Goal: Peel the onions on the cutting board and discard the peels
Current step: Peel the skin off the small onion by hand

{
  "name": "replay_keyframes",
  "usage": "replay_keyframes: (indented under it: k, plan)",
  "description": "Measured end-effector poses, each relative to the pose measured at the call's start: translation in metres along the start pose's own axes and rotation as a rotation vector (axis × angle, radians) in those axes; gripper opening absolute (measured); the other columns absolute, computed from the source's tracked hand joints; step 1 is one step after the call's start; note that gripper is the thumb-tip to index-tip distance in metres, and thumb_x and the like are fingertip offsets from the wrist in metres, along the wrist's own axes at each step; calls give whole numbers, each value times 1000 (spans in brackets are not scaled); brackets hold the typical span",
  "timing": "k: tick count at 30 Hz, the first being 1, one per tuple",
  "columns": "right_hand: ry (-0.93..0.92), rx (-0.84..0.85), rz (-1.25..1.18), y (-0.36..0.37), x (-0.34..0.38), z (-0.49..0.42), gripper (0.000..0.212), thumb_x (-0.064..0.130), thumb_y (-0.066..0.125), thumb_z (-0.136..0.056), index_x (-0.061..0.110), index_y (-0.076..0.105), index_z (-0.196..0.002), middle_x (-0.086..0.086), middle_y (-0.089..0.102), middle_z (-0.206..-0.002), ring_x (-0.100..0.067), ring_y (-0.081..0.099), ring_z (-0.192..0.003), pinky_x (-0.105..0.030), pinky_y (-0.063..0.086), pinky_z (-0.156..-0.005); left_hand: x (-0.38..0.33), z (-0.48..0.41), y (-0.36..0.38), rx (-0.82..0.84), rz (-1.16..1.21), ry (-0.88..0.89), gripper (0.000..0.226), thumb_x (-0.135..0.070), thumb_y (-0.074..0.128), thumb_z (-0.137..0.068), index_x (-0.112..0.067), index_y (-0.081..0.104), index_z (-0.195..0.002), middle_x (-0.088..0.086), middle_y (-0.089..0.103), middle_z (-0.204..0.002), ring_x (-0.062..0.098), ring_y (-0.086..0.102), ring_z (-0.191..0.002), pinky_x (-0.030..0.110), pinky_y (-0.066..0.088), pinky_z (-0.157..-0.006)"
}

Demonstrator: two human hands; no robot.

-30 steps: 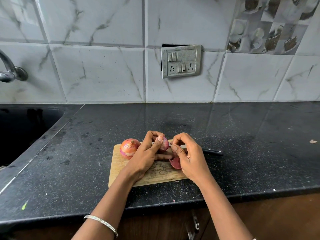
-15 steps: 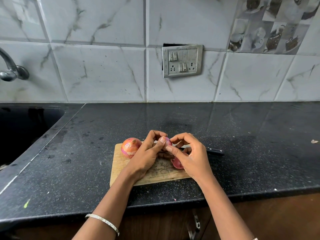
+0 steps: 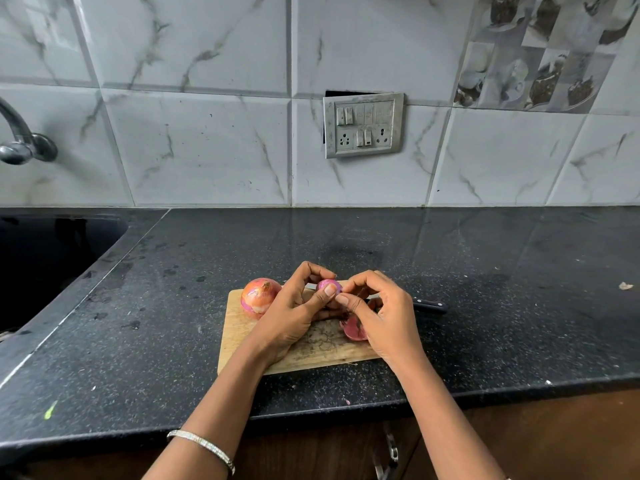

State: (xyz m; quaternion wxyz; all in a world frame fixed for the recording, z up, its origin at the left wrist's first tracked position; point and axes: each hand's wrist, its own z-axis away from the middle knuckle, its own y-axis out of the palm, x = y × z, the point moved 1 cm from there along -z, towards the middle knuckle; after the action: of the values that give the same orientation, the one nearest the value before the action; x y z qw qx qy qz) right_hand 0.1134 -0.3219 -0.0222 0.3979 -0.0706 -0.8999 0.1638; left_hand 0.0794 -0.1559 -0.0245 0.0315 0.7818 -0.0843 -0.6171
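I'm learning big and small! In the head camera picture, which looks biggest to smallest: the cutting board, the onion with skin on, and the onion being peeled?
1. cutting board
2. unpeeled onion
3. onion being peeled, though both hands hide part of it

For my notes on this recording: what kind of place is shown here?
Most likely a home kitchen. A black stone countertop meets a tiled wall, with a sink and tap at the left, and onions lie on a wooden cutting board.

Knife [image 3: 427, 305] blade hidden behind hands [image 3: 388, 317].
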Motion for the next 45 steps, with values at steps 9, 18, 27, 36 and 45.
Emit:
replay_keyframes:
  k: [9,18,27,36,45]
  plan:
    - [-6,95,39,4,-6,-1,8,14,72,-92,18,66,-88,7,63,-89,-14,61,-88,-30,49,-79,2,-1,-1,3,9,-18,25,-10,61,-99,-1,52,-121,30,65,-111,33,71,-101,44,58,-96]
    - [-48,79,52,5,-4,-1,9,22,62,-96,15,61,-90,4,61,-90,-13,58,-88,-18,42,-77,-2,0,4,-45,8,-40,27,-18,60,-99,-2,52,-119,11,75,-98,27,73,-98,37,61,-90]
    - [-49,14,17,3,-3,-1,10,25,60,-98,23,55,-89,7,57,-88,-18,57,-84,-31,47,-77,-4,1,5,-61,37,-28,27,-17,58,-101,2,50,-118,4,75,-90,18,73,-94,31,61,-84]
    - [-5,-63,5,-1,-4,1,13,6,62,-98,19,60,-95,8,65,-87,-14,65,-83,-25,49,-73,-2,0,4,-92,5,-40,38,-30,61,-94,-2,51,-119,14,66,-110,22,73,-101,33,61,-86]
    - [25,44,-28,2,-1,2,25,25,81,-85,29,68,-106,12,70,-103,-15,67,-88,-32,54,-71,-1,-4,1,-88,54,-106,21,-10,39,-109,-7,57,-121,2,73,-103,10,71,-93,25,58,-82]
